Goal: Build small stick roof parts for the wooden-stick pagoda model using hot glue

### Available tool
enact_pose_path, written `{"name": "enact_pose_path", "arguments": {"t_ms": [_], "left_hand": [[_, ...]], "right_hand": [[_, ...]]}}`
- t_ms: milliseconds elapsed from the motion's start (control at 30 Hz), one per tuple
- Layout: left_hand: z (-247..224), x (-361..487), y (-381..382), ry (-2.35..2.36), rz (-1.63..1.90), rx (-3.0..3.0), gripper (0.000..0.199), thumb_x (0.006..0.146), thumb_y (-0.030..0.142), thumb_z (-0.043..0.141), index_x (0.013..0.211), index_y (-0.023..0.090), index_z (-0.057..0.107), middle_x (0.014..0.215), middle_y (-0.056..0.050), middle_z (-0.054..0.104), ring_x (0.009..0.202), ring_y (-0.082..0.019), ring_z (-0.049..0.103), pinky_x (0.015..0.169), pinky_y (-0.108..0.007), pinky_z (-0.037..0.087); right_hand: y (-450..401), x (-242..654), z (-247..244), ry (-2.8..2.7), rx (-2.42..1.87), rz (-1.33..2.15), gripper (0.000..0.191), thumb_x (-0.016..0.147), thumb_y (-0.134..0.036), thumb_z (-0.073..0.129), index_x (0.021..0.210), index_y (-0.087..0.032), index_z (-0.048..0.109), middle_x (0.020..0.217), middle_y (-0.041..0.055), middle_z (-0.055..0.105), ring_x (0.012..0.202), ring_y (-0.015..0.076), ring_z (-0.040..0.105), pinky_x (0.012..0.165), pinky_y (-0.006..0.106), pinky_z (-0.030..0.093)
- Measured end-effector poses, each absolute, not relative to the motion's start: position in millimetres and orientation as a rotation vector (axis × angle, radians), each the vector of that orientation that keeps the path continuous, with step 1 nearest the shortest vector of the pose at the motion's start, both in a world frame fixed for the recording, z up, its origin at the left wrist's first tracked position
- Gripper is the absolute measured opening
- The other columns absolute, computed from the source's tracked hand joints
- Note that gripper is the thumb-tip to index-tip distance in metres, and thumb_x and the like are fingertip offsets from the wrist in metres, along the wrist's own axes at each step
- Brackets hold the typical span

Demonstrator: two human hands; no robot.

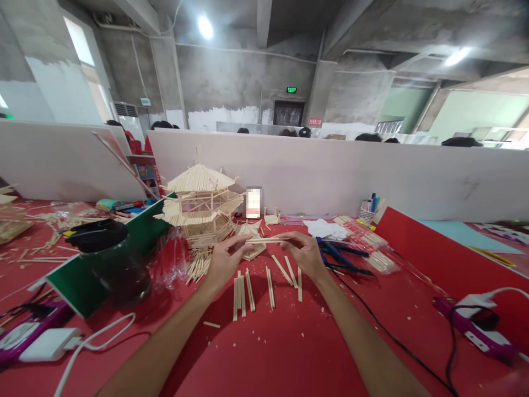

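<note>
My left hand (228, 258) and my right hand (303, 252) pinch the two ends of some thin wooden sticks (264, 240), held level above the red table (264, 353). Behind my left hand stands a tiered pagoda-like model of wooden sticks (200, 207). A smaller stick structure (251, 251) sits just beyond the held sticks, partly covered by them. Between my forearms, several short stick pieces (239, 295) lie in small groups, with more sticks (270, 288) in the middle and others (300, 284) near my right wrist.
A dark bottle (113, 264) stands at the left by a green board (78, 286). Blue-handled pliers (347, 259), packs of sticks (378, 256) and a black cable (384, 331) lie at the right. Purple power strips (475, 331) are near the sides. A white partition (314, 171) runs behind.
</note>
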State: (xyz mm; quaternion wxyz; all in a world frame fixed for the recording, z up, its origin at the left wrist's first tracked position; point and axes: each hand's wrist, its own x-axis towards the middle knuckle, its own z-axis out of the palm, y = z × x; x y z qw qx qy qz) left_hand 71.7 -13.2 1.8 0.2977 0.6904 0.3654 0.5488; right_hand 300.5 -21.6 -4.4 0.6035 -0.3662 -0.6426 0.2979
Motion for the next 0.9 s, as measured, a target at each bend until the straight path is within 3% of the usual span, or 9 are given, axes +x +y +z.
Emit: {"name": "enact_pose_path", "arguments": {"t_ms": [200, 433, 900], "left_hand": [[4, 67, -9, 0.855, 1.252, 1.637, 0.042, 0.075, 0.042, 0.074, 0.106, 0.013, 0.077, 0.081, -0.01, 0.079, 0.072, -0.022, 0.072, 0.066, -0.031, 0.057], [6, 61, -5, 0.872, 1.203, 1.54, 0.027, 0.06, 0.028, 0.08, 0.084, 0.017, 0.082, 0.064, -0.006, 0.076, 0.059, -0.019, 0.068, 0.06, -0.029, 0.055], [4, 59, -3, 0.852, 1.269, 1.562, 0.021, 0.055, 0.025, 0.084, 0.073, 0.015, 0.081, 0.061, -0.008, 0.075, 0.055, -0.019, 0.066, 0.056, -0.028, 0.053]], "right_hand": [[-24, 303, 2, -1.518, -0.858, 0.679, 0.021, 0.081, -0.037, 0.07, 0.093, -0.021, 0.076, 0.076, 0.0037, 0.074, 0.068, 0.0189, 0.067, 0.068, 0.031, 0.056], [-28, 301, 5, -1.599, -0.846, 0.659, 0.022, 0.083, -0.04, 0.068, 0.092, -0.021, 0.077, 0.074, 0.0041, 0.074, 0.067, 0.0199, 0.069, 0.068, 0.032, 0.058], [-32, 297, 7, -1.647, -0.793, 0.646, 0.022, 0.087, -0.037, 0.063, 0.093, -0.022, 0.077, 0.072, 0.0039, 0.073, 0.065, 0.019, 0.069, 0.067, 0.031, 0.058]]}}
